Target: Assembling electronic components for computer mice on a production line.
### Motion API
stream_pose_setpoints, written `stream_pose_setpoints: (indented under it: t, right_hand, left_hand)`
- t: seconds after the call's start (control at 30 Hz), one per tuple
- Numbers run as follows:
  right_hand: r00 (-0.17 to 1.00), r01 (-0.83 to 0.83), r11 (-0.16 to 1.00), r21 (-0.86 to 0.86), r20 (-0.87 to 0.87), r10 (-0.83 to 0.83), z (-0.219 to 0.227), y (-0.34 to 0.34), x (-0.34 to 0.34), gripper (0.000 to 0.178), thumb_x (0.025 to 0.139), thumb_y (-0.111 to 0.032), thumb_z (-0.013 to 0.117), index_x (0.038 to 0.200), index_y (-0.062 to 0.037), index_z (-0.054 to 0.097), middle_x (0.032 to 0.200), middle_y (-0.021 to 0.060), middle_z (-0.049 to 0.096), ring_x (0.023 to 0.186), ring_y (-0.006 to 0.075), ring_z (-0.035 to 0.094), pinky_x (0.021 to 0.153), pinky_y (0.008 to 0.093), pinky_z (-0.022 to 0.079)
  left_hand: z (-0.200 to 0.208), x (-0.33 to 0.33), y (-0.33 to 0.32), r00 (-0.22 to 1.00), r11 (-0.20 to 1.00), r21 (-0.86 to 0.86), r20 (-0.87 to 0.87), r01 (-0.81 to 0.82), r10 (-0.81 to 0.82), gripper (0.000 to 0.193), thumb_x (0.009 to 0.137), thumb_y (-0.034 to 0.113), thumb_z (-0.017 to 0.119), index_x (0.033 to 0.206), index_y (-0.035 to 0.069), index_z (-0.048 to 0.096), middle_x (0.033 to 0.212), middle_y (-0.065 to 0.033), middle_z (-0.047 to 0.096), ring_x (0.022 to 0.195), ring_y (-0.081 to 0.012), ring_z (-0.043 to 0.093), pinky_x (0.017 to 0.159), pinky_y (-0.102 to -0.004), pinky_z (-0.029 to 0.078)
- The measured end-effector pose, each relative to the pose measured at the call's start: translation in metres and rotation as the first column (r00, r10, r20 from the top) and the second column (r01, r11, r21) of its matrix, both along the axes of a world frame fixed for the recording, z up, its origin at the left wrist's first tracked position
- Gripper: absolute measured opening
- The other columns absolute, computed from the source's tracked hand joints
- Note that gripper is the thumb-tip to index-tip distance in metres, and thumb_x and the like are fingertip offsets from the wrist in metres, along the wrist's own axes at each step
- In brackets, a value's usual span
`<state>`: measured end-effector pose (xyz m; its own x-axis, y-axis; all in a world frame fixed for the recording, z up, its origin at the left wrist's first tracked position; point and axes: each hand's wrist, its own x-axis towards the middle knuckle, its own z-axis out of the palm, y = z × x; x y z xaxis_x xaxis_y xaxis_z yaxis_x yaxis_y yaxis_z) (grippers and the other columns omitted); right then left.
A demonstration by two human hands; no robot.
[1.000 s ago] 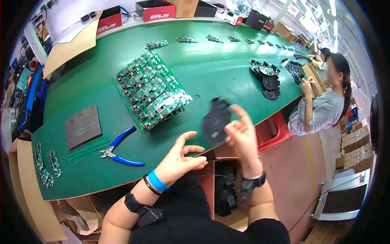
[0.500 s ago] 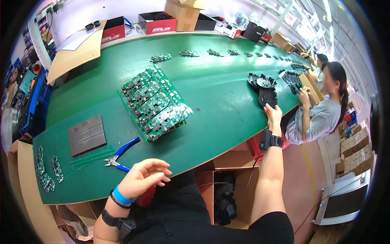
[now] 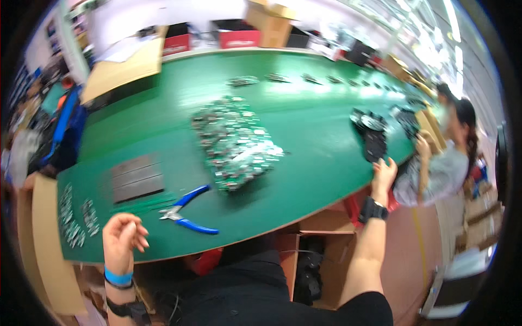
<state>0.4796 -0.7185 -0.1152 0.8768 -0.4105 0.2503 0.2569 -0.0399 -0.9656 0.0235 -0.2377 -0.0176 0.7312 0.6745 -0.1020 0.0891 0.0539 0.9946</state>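
Observation:
My left hand (image 3: 124, 234) hovers over the table's near left edge, fingers loosely curled and apart, with nothing in it. Closest to it are small green circuit boards (image 3: 89, 217) and a pair of blue-handled cutters (image 3: 190, 211), lying with its handles spread. At the right, my right hand (image 3: 384, 173) reaches to the near edge of a black plastic housing (image 3: 375, 145). Its fingertips look parted beside that edge, and motion blurs whether they touch it. Several similar black parts (image 3: 365, 119) lie just behind. A stack of green circuit board panels (image 3: 234, 144) stands mid-table.
Dark grey blocks (image 3: 137, 178) lie on the green table (image 3: 310, 157) at left. A row of boards (image 3: 278, 77) runs along the far side. Beneath the near edge stands a carton of black parts (image 3: 309, 271). Another person (image 3: 435, 168) works at the right, holding a carton (image 3: 429, 130).
The view has swung, blurring the picture and shifting the table's contents rightward. My left hand has moved left, away from the cutters. My right hand's fingers have drawn slightly off the black housing.

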Motion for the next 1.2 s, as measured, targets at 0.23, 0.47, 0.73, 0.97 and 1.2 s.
stream_pose_setpoints:
  t: [0.23,0.47,0.73,0.97,1.2]
  right_hand:
    - [0.964,-0.263,0.930,-0.258,-0.038,0.262,0.020,0.031,-0.048,0.014,0.088,-0.012,0.055,0.099,-0.0073,0.060,0.078,-0.0054,0.051,0.060,0.0020,0.040,0.050,0.0146,0.030]
    - [0.719,-0.661,0.607,-0.441,-0.140,0.681,0.017,0.115,-0.108,0.008,0.086,-0.006,0.052,0.091,-0.0020,0.058,0.068,-0.0033,0.046,0.059,0.0039,0.040,0.052,0.0187,0.032]
    - [0.776,-0.599,0.589,-0.542,-0.212,0.594,0.040,0.145,-0.146,0.018,0.086,-0.010,0.056,0.097,0.0034,0.062,0.087,0.0081,0.063,0.075,0.0140,0.054,0.070,0.0280,0.045]
    - [0.749,-0.639,0.635,-0.433,-0.166,0.641,-0.001,0.124,-0.113,0.009,0.086,-0.005,0.052,0.090,-0.0026,0.059,0.072,-0.0038,0.049,0.061,0.0028,0.040,0.053,0.0174,0.031]
    - [0.760,-0.575,0.595,-0.562,-0.098,0.642,0.009,0.145,-0.132,0.008,0.083,-0.001,0.051,0.086,0.0021,0.057,0.078,0.0022,0.055,0.075,0.0095,0.048,0.072,0.0230,0.039]
  left_hand:
    - [0.007,-0.063,0.100,0.830,0.763,0.340,0.116,-0.550,0.546,0.010,0.087,0.013,0.054,0.087,0.004,0.059,0.070,-0.0025,0.058,0.057,-0.0070,0.053,0.047,-0.0179,0.039]
    - [-0.007,-0.142,0.210,0.737,0.575,0.684,-0.082,-0.448,0.671,0.030,0.082,0.027,0.061,0.095,0.000,0.061,0.082,-0.0111,0.063,0.073,-0.0158,0.060,0.065,-0.0271,0.048]
    - [-0.021,-0.119,0.243,0.377,0.705,0.709,-0.655,0.005,0.656,0.108,0.057,0.073,0.061,0.128,-0.005,0.036,0.126,-0.0235,0.046,0.117,-0.0377,0.044,0.101,-0.0429,0.032]
    - [-0.031,-0.101,0.263,0.478,0.809,0.587,-0.703,-0.028,0.527,0.106,0.047,0.047,0.082,0.127,-0.006,0.036,0.125,-0.0228,0.047,0.116,-0.0314,0.047,0.097,-0.0360,0.039]
    - [-0.065,-0.110,0.301,0.673,0.731,0.683,-0.539,-0.004,0.507,0.081,0.050,0.037,0.082,0.111,-0.007,0.051,0.112,-0.0219,0.056,0.103,-0.0312,0.055,0.091,-0.0354,0.043]
